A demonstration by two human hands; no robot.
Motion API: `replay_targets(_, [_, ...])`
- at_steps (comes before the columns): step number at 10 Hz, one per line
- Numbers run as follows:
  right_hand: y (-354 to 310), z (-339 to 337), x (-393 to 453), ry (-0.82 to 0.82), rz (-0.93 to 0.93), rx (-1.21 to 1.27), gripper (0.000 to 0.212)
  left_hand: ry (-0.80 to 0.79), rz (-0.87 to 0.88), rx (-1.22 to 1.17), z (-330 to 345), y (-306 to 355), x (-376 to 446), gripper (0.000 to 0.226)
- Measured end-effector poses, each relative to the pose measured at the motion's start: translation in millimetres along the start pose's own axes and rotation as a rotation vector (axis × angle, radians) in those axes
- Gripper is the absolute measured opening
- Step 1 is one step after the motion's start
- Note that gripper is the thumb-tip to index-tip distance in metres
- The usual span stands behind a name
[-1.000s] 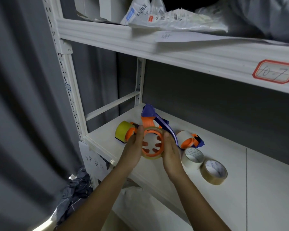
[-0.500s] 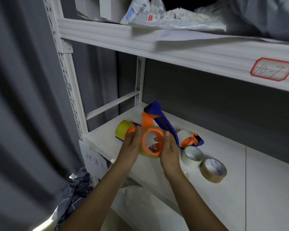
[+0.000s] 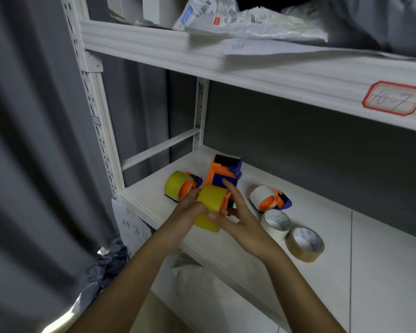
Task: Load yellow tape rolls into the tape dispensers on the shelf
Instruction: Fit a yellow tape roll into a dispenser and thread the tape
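Note:
Both hands hold an orange and blue tape dispenser point(image 3: 222, 175) with a yellow tape roll point(image 3: 211, 200) on its hub, just above the shelf's front edge. My left hand point(image 3: 190, 207) grips the roll from the left. My right hand point(image 3: 235, 212) steadies the dispenser's right side, index finger stretched over its blue body. Behind on the left, a second dispenser point(image 3: 192, 188) carries a yellow roll point(image 3: 175, 185). To the right lies a third dispenser point(image 3: 277, 203) with a white roll point(image 3: 261, 194).
A loose white roll point(image 3: 275, 224) and a loose brownish roll point(image 3: 305, 243) lie flat on the white shelf point(image 3: 346, 272) right of my hands. The upper shelf point(image 3: 250, 68) holds bags and paper. A grey curtain point(image 3: 34, 164) hangs on the left.
The dispenser has been turned: the roll's open orange hub faced me before, now its yellow outer face shows. My right index finger has stretched out over the body.

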State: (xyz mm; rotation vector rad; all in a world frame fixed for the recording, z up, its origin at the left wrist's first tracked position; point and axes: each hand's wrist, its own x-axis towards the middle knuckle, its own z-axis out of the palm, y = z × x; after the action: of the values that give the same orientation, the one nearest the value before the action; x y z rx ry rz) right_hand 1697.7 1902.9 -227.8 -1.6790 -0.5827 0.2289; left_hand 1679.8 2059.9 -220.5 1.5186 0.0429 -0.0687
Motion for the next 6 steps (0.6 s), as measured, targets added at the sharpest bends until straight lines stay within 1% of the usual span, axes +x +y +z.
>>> replay_targets(1, [-2.9, -2.0, 5.7, -0.002, -0.06, -0.032, 0.064, 0.006, 0.019, 0.101, -0.8, -5.3, -0.3, 0.05])
replay_targets(2, [-0.3, 0.0, 6.2, -0.001, -0.056, 0.027, 0.067, 0.073, 0.024, 0.104, 0.8, -5.5, -1.7, 0.045])
replay_targets(3, [3.9, 4.8, 2.5, 0.031, -0.13, -0.167, 0.075, 0.129, -0.032, 0.004, 3.7, 0.9, -1.2, 0.033])
replay_targets(4, [12.0, 3.7, 0.6, 0.016, -0.297, -0.526, 0.08, 0.159, -0.106, -0.071, 3.3, 6.1, -2.0, 0.027])
replay_targets(5, [15.0, 3.9, -2.0, 0.059, -0.393, -0.757, 0.079, 0.129, -0.065, -0.097, -0.9, 3.7, -5.4, 0.027])
replay_targets(6, [14.8, 4.1, 0.3, 0.083, -0.385, -0.747, 0.079, 0.117, -0.034, -0.063, -2.8, 2.6, -6.7, 0.031])
